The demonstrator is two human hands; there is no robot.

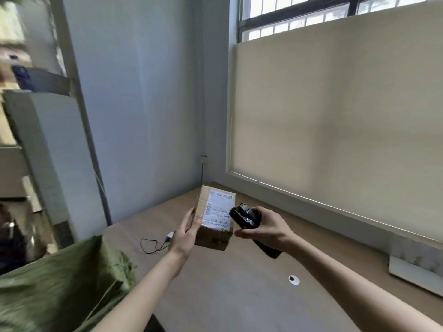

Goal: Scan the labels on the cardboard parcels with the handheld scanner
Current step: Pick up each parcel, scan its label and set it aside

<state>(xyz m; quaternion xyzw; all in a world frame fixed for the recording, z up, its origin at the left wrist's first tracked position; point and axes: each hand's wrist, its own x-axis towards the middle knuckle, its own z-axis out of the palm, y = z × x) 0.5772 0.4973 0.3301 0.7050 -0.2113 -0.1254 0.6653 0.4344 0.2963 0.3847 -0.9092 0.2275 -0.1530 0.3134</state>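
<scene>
1. Head view: left hand (185,232) grips a small cardboard parcel (214,224) by its left side, thumb on the near edge, fingers wrapped behind and mostly hidden. Parcel is held in the air above the desk (239,295).
2. Parcel's long axis runs away from the person, far end tipped up; white label (218,210) faces up toward the camera. Label print is too blurred to read.
3. Right hand (266,230) is curled round a black handheld scanner (247,218), just right of the parcel. Scanner head points left at the label's right edge, handle running down-right under the palm, tip showing below.
4. Contact between scanner and parcel: can't tell.
5. Left of the parcel grip: green sack (60,283), cut off by the frame; thin black cable (153,246) on the desk.
6. Below the scanner grip: small white disc (294,279).
</scene>
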